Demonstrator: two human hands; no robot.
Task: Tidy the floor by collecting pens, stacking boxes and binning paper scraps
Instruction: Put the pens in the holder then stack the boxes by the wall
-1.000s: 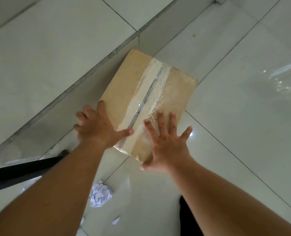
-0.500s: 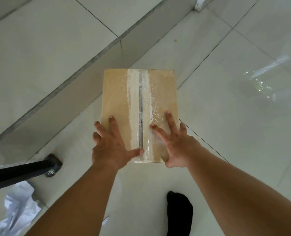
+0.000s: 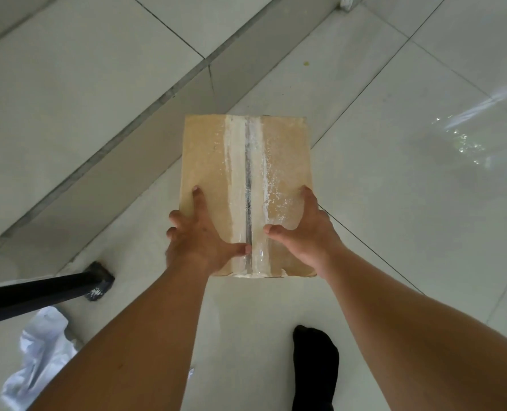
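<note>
Both hands grip the near end of a brown cardboard box (image 3: pixel 288 149). The left hand (image 3: pixel 199 237) has its thumb on top beside the taped seam and its fingers curled over the left edge, and the right hand (image 3: pixel 305 232) mirrors it on the right edge. Nearest, a black-socked foot (image 3: pixel 314 366) stands at right, and crumpled white paper (image 3: pixel 39 360) lies at near left. Just beyond the paper, a black furniture leg (image 3: pixel 39 289) meets the pale floor tiles (image 3: pixel 394 203). The box sits centre frame – whether lifted or resting on the tiles is unclear – and a grey skirting strip (image 3: pixel 157 114) runs diagonally behind it.
</note>
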